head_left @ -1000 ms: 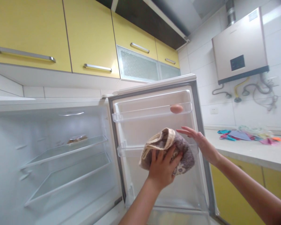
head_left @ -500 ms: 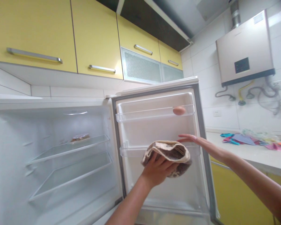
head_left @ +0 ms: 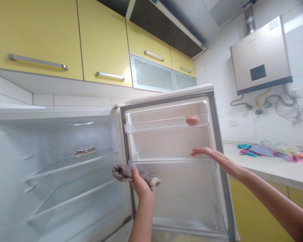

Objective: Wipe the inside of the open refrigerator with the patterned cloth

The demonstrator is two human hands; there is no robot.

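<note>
1. holding a folded, patterned cloth (head_left: 127, 172) in the left grip (head_left: 141, 184), closed around its middle, with the thumb laid over the near side.
2. sticking out of that grip both ways: toward 10 o'clock with a curled dark end, toward 3 o'clock with a pale edge.
3. lying, as seen, across the hinge side of the open fridge door (head_left: 171, 198), near the 9 o'clock end of the lower door shelf (head_left: 171, 166); cannot tell if touching.
4. keeping the right grip (head_left: 218, 158) open and empty, well apart from the cloth at 2 o'clock, with fingers out straight toward 9 o'clock.
5. showing an egg (head_left: 192, 120) at 1 o'clock, by the far end of the upper door shelf (head_left: 156, 125).
6. showing a packet (head_left: 86, 151) at 10 o'clock, on the upper glass shelf (head_left: 65, 165).
7. seeing colorful items (head_left: 264, 150) heaped at 2 o'clock on the surface (head_left: 275, 169).
</note>
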